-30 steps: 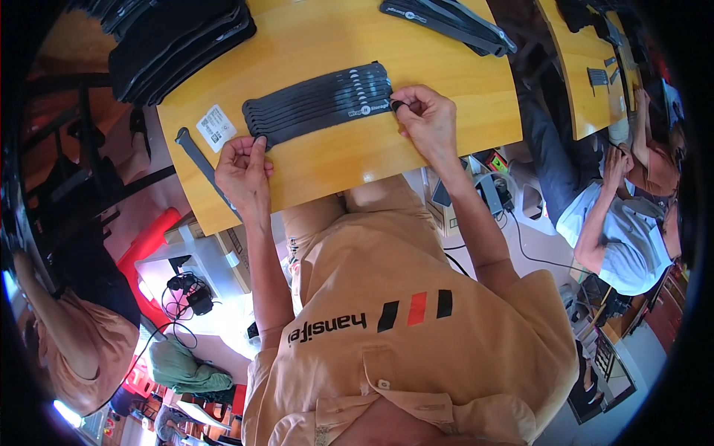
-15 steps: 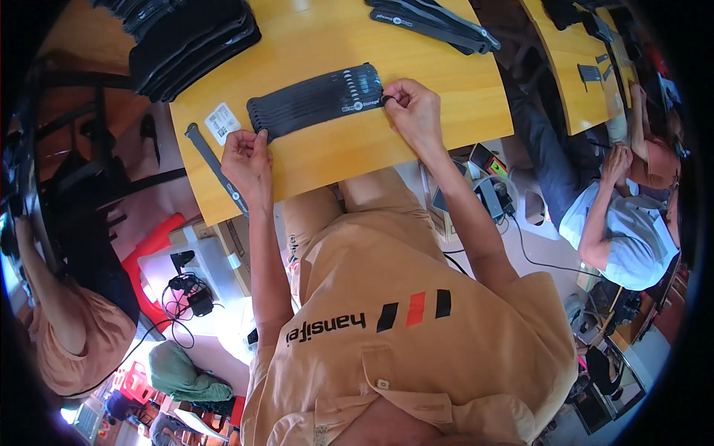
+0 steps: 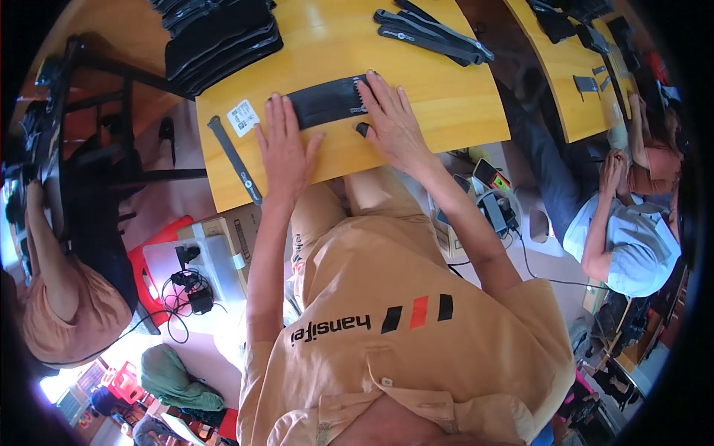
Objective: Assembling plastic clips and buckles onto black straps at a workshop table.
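Observation:
A flat set of black straps (image 3: 327, 102) lies on the yellow table in front of me, with pale marks near its right end. My left hand (image 3: 288, 149) is open, its fingers stretched flat over the left end of the set. Over the right end, my right hand (image 3: 396, 128) is also open, with spread fingers touching the straps. Something small and black (image 3: 362, 128) covers the right thumb's tip. Left of my left hand are a single dark strap (image 3: 234, 160) with a round pale mark and a white printed label (image 3: 242, 117). My fingers hide both ends of the set.
Tall piles of black straps (image 3: 223, 44) stand at the table's far left. More loose straps (image 3: 431, 36) lie at the far right. The wooden table (image 3: 454, 111) ends close to my lap. People sit on both sides, and a cable-strewn plastic box (image 3: 167, 260) is at lower left.
Both hands have gone from pinching near the ends of the strap set to lying open over them. The set's left end is now covered. The whole view has shifted slightly.

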Demonstrator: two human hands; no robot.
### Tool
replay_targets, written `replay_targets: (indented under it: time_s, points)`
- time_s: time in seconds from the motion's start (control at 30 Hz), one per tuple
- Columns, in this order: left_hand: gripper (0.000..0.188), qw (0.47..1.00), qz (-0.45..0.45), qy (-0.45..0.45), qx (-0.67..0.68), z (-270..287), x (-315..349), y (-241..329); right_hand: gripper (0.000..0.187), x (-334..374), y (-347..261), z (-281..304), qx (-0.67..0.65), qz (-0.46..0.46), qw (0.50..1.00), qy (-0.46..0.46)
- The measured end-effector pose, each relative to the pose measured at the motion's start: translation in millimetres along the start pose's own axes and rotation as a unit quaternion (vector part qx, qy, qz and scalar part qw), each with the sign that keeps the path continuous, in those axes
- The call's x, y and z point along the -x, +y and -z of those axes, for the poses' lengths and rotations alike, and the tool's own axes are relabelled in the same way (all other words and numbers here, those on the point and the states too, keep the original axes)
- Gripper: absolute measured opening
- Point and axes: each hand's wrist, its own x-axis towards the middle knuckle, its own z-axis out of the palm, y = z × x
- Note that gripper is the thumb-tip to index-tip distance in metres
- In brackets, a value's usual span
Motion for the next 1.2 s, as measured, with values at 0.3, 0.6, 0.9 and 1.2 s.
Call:
replay_targets:
  time_s: [0.3, 0.6, 0.9, 1.2]
  points:
    - [0.076, 1.000, 0.013, -0.011, 0.019, -14, 1, -13, 0.067, -1, 11, -20, 0.116, -0.009, 0.992, -0.053]
    - [0.049, 0.948, 0.260, 0.172, 0.057, 28, -3, -110, 0.038, 0, 23, -16, -0.055, -0.037, 0.988, 0.140]
    - [0.027, 0.942, 0.297, 0.157, 0.012, 6, -11, -161, 0.024, 7, 23, -16, -0.046, -0.032, 0.983, 0.175]
    - [0.010, 0.677, 0.277, 0.149, 0.665, 62, 33, -48, 0.036, 15, -62, -7, -0.321, -0.002, 0.947, 0.009]
